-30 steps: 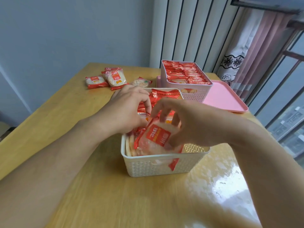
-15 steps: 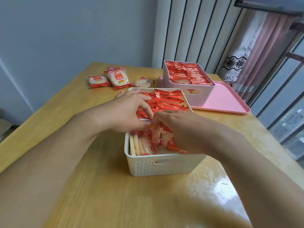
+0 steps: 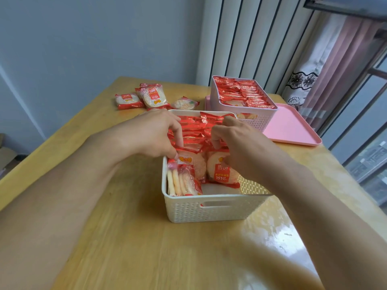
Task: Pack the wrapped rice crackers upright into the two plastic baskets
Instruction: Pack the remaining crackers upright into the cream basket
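A white basket (image 3: 213,208) stands in front of me, mostly filled with upright red-wrapped rice crackers (image 3: 196,126). At its near end two packs lean face-up: one (image 3: 190,162) on the left and one (image 3: 222,170) on the right. My left hand (image 3: 155,132) has its fingertips curled onto the top edge of the left pack. My right hand (image 3: 236,143) grips the top of the right pack. A narrow pack (image 3: 180,181) stands on edge in the near left corner. Behind, the pink basket (image 3: 251,120) is full of crackers.
Several loose wrapped crackers (image 3: 150,97) lie on the wooden table (image 3: 146,248) at the far left. The pink basket stands on a pink tray (image 3: 293,130) at the right. A wall, a radiator and a curtain close off the back.
The pack my right hand carried has gone down into the white basket's near end. Both hands moved in over the packs and now hold their top edges.
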